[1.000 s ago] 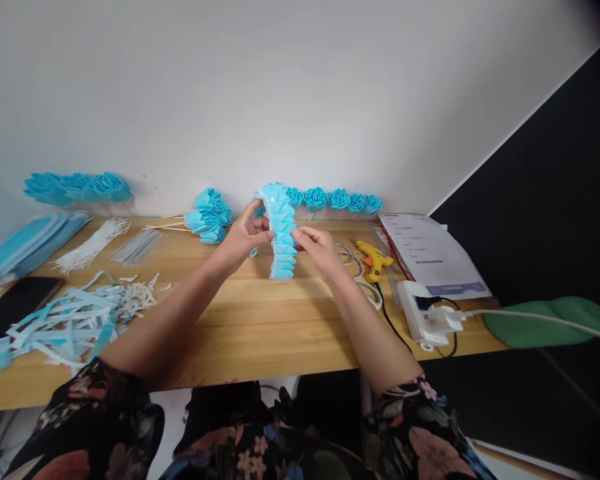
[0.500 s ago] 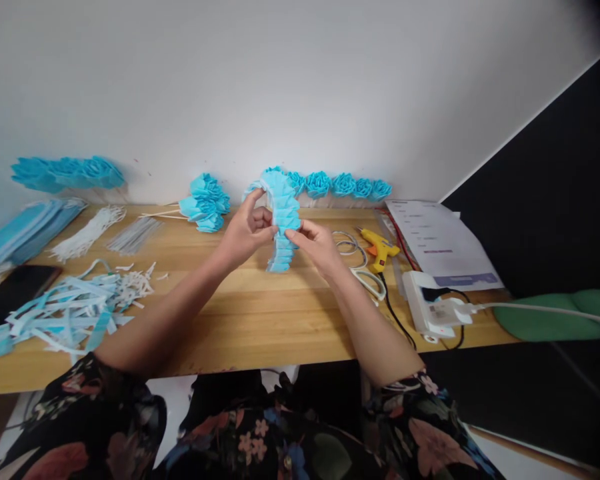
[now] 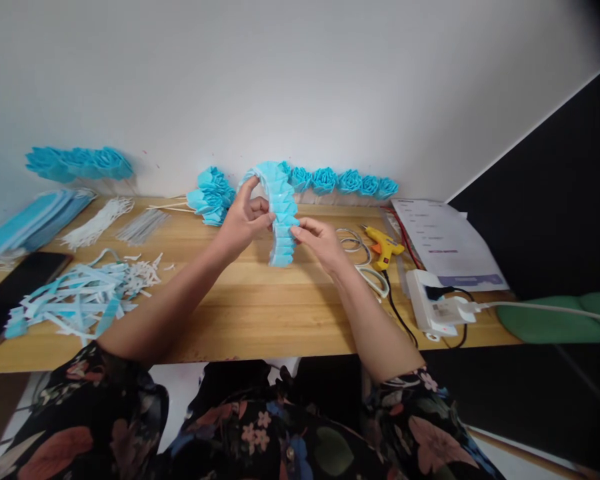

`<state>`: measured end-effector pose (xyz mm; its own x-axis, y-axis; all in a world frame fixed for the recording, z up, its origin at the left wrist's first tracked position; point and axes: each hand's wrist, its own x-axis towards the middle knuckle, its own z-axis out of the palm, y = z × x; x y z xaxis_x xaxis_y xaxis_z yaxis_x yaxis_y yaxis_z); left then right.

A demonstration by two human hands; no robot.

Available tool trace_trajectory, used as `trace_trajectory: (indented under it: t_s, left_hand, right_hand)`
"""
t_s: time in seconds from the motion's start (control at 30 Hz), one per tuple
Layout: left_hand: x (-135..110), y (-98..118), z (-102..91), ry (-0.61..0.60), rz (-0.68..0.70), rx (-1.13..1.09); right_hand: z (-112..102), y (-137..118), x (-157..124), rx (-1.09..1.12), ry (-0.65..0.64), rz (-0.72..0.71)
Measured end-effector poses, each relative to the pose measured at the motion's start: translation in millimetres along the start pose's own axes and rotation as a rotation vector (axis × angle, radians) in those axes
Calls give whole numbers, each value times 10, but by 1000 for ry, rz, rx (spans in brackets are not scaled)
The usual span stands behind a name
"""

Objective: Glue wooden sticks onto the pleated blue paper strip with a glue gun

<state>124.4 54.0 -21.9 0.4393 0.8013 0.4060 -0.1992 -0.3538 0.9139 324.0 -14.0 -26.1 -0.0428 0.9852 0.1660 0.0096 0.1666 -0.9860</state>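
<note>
A pleated light-blue strip (image 3: 282, 212), curved over at its top like a hook, is held up above the middle of the table. My left hand (image 3: 245, 217) is closed on its left edge, thumb pressed against the pleats and index finger raised under the curved top. On the opposite edge, my right hand (image 3: 323, 241) pinches the lower part of the strip between thumb and fingers. The strip's lower end hangs free. Behind it, a row of blue fabric flowers (image 3: 325, 179) stands along the wall, partly covered by the strip.
Right of my hands lie scissors (image 3: 374, 283), a yellow glue gun (image 3: 384, 248), a white power strip (image 3: 427, 307) and a printed sheet (image 3: 447, 243). Leftward are blue cut strips (image 3: 75, 298), white cords (image 3: 97, 223), face masks (image 3: 40, 220), a phone (image 3: 23, 290) and more flowers (image 3: 213, 195).
The view has shifted slightly. My right hand has slid a little outward along the strip's right edge, its thumb now nearer that edge. My left hand keeps its hold.
</note>
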Motion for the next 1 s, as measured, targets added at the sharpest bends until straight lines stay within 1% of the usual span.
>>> trace_trajectory:
  t_s: [0.1,0.2,0.27,0.33,0.37,0.4,0.43,0.47,0.53,0.57,0.6,0.63,0.67,0.73,0.83,0.93,1.0]
  left_hand:
    - [60,34,-32,-51,43,117]
    - [228,149,-131,-103,202,378]
    - [365,219,-217,-117,298,569]
    - [471,228,-291,-126,321,694]
    - [499,201,-315,-134,293,723]
    - [505,152,-330,-143,230,727]
    - [487,85,-334,-144,129,705]
    - [446,8,-328,-134,-6,656]
    - [304,-147,-293,-75,-327,482]
    - [215,-211,-270,-41,-464,366]
    - [122,-258,-249,-23,-565,243]
    - [32,-286,-231,-3,-634,128]
    - [-48,-297,-219,9,-679,27]
    - [-170,-282,-212,40,-728,-118]
    - [-265,-234,-215,46,-782,-229]
    - [-329,-221,-192,-26,-815,-285]
    - [-381,-230,-157,-75,-775,-296]
  right_hand:
    - [20,-27,-13,-23,57,-5]
    - [8,-39,-6,3,108,-13]
    - [-12,-37,5,18,129,-12]
    - [-29,-21,15,26,145,12]
    - [-33,-8,19,32,153,33]
    - [-32,8,23,40,161,60]
    - [-28,29,27,50,168,90]
    - [-18,52,31,60,169,122]
    - [10,102,36,73,163,188]
    - [26,127,37,73,154,220]
    - [42,149,37,70,139,250]
    - [57,168,36,66,125,276]
    - [69,183,34,64,111,296]
    - [84,200,29,73,90,309]
    - [92,201,24,104,70,285]
    - [101,195,18,102,46,260]
    - [115,194,12,80,26,254]
